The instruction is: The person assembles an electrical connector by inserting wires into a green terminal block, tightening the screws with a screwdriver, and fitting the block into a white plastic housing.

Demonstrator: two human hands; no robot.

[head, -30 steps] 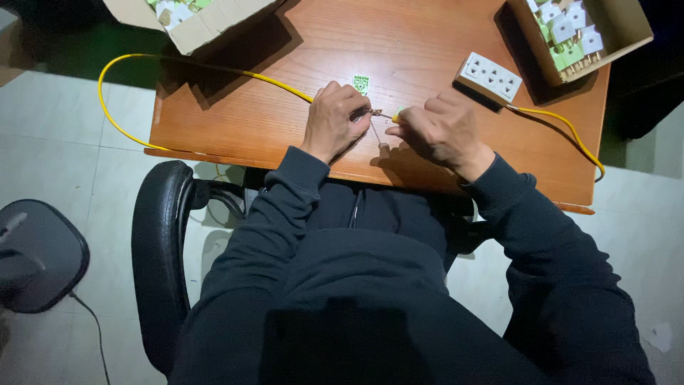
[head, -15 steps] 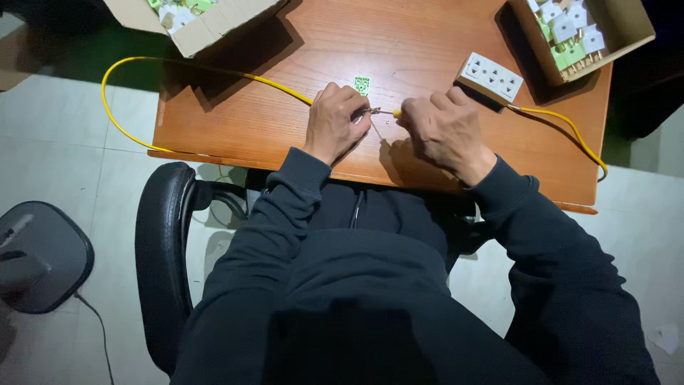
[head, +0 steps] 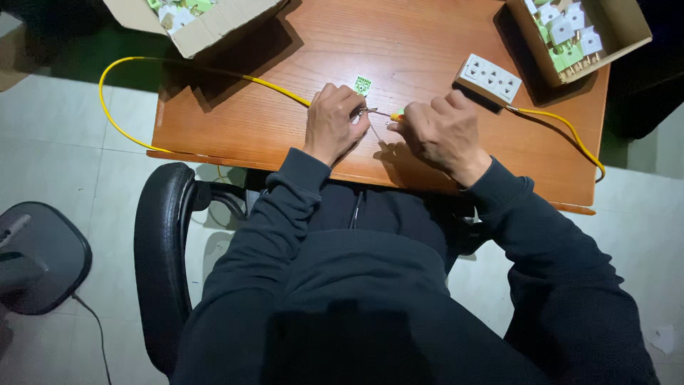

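Both hands: left hand [head: 333, 121] pinches yellow cable [head: 214, 71]; right hand [head: 442, 132] grips a small screwdriver [head: 388, 114].

A reddish-brown wooden bench [head: 285, 135] with a smooth top carries everything. At its eleven o'clock corner sits an open cardboard box [head: 214, 25] of white and green parts; at one o'clock lies a second open cardboard box [head: 620, 28] of the same. A white multi-socket power strip [head: 489, 78] rests just beside it. A thin yellow cable [head: 278, 89] crosses the top from ten o'clock, and a small green-and-white label [head: 363, 85] lies near the centre.
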